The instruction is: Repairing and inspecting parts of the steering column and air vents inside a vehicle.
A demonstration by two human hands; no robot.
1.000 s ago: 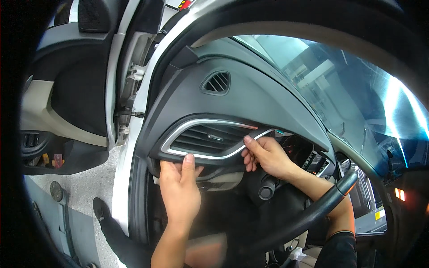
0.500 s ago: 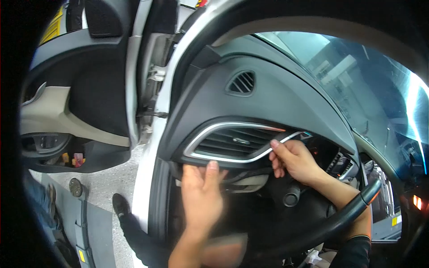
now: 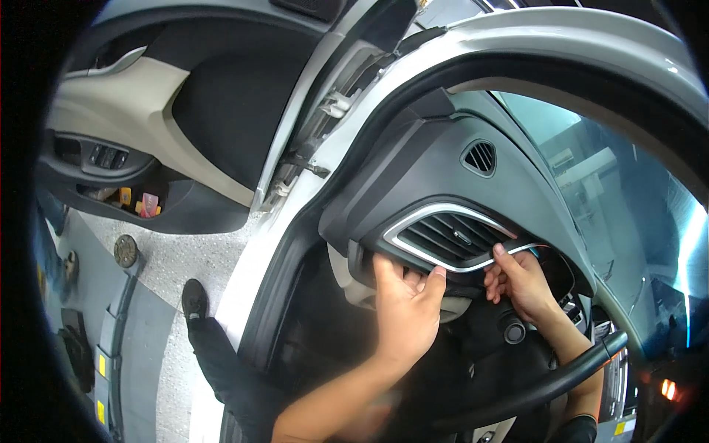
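Observation:
A side air vent (image 3: 449, 235) with dark slats and a small central tab sits at the left end of the dashboard. Silver trim (image 3: 389, 230) frames it and runs out into a thin tail at the right. My left hand (image 3: 405, 314) grips the lower edge of this vent trim, thumb on the rim and fingertips partly hidden beneath. My right hand (image 3: 524, 286) pinches the trim near its tail between thumb and fingers, the other fingers curled below. Right of that hand, the dashboard has a dark opening.
The steering wheel (image 3: 550, 373) crosses in front of my right forearm. A round ignition switch (image 3: 512, 329) lies below the vent. At left, the opened door (image 3: 221, 111) holds small packets in its pocket. A grey lift arm (image 3: 117, 332) lies on the floor near my dark shoe (image 3: 194, 297).
My view has swung, so the dashboard and vent appear farther right and tilted. Both hands stay at the vent trim; the left fingers now sit farther under its lower edge.

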